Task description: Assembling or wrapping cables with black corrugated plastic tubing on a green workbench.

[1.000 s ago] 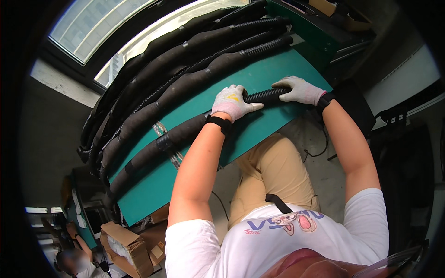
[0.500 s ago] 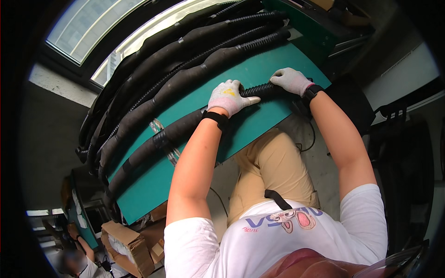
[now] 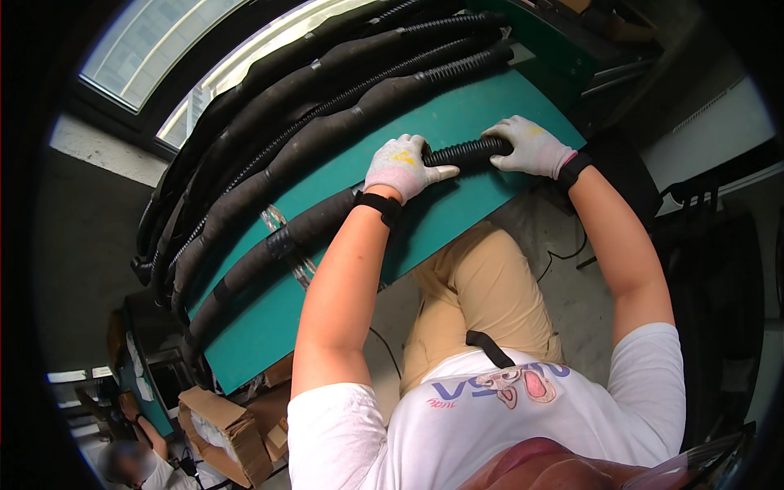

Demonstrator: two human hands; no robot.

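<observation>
A black corrugated hose (image 3: 459, 153) lies across the green tabletop (image 3: 482, 196), its bare ribbed end showing between my hands. In a pale glove, my left hand (image 3: 400, 170) is wrapped round it where the dark padded sleeve (image 3: 314, 222) gives way to ribs. My right hand (image 3: 529, 147), gloved too, closes on the hose's right end, thumb on the near side and fingers on the far side. Farther left the sleeve carries a band of tape (image 3: 282, 245). A clear plastic strip (image 3: 273, 217) passes beneath it.
Several long black sleeved hoses (image 3: 351, 114) lie curved along the table's far side, below a window (image 3: 163, 49). An open cardboard box (image 3: 220, 433) stands at the lower left, near another person (image 3: 139, 461). A thin cable (image 3: 563, 257) hangs at the table's right.
My right hand has turned and shifted slightly right, from pinching at the top to closing round the hose's end. My left hand stays almost in place.
</observation>
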